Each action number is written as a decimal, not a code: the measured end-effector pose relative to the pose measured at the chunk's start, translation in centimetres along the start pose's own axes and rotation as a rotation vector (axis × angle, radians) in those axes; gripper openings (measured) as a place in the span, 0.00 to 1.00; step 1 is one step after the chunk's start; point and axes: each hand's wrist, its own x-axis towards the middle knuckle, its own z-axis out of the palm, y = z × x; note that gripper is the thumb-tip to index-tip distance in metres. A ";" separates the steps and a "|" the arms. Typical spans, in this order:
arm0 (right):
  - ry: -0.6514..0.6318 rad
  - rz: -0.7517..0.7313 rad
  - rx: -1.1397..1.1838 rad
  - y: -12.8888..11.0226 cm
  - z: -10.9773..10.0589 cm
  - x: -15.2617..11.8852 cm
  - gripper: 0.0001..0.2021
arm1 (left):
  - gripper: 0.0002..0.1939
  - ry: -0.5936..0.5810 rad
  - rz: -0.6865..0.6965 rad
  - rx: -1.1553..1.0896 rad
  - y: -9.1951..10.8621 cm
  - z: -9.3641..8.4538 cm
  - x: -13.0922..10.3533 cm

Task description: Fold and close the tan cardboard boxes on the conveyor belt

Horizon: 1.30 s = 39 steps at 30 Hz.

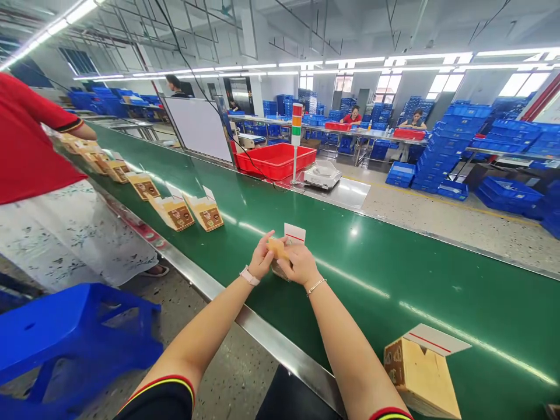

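Over the green conveyor belt (371, 251), my left hand (262, 259) and my right hand (301, 265) meet around a small tan, paper-like piece (277, 248). Fingers of both hands are closed on its edges. Partly hidden below them is a brown printed box (280, 270), and a white card with a red stripe (295, 233) stands up behind it. Closer to me, at lower right, sits a brown printed box with a tan top (422, 373), with its own white card (437, 339) sticking up.
Several similar tan-and-brown boxes (205, 213) line the belt to the left, where a person in red (35, 134) stands. A blue stool (56, 332) is at lower left. Across the belt are a red crate (275, 161), a signal light (296, 125) and a scale (322, 175).
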 end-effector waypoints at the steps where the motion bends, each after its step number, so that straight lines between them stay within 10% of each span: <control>1: -0.027 0.008 0.006 0.2 -0.3 -0.1 0.12 | 0.39 -0.051 -0.007 0.016 0.0 -0.1 0.2; 7: -0.032 0.167 0.098 0.7 -1.7 -1.0 0.20 | 0.26 -0.144 -0.062 0.081 0.6 1.7 1.3; 14: 0.360 0.646 0.200 -1.0 -0.7 -3.0 0.09 | 0.12 -0.063 -0.275 0.131 1.9 3.8 2.0; 18: 0.555 1.040 0.319 -0.3 -1.0 -3.2 0.14 | 0.22 -0.074 -0.461 0.106 2.3 4.6 2.8; 27: 0.345 1.402 0.749 0.3 -4.8 -2.7 0.06 | 0.20 -0.244 -0.843 -0.072 3.0 8.0 2.1; 39: 0.293 1.379 0.768 -1.0 -10.4 -3.2 0.02 | 0.17 -0.271 -0.848 -0.165 4.8 9.7 0.6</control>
